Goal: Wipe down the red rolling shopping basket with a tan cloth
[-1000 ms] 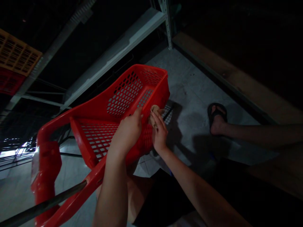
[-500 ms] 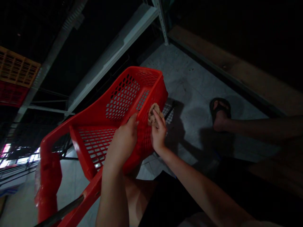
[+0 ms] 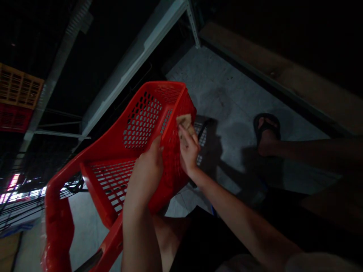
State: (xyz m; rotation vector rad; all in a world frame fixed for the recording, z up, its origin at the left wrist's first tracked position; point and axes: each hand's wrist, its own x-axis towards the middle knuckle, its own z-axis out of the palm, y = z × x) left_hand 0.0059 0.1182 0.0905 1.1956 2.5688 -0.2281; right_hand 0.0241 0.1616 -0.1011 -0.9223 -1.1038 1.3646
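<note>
Since the earlier frame, the tan cloth (image 3: 184, 121) has been shifted by the right hand (image 3: 189, 149) along the outer wall of the red cart (image 3: 171, 162), toward its far end; the upper part of the cloth, previously rounded, is now spread to a straighter edge. At the far left, a yellow crate (image 3: 21, 85) is positioned above a red crate (image 3: 14, 118); both are dimly lit. To their right, a pale shelf (image 3: 129, 62) is set diagonally behind the cart. The cart handle (image 3: 58, 226) is located at the lower left. The cart's near rim is covered by the left hand (image 3: 146, 172), with the thumb extended; the remaining fingers are hidden, so whether they are closed around the rim cannot be told. The cloth is located just right of this hand, against the outer wall, and is held by the narrowed fingers of the right hand. Farther right, a sandalled foot (image 3: 267, 130) is placed on the grey floor (image 3: 227, 88), well apart from the cart.
</note>
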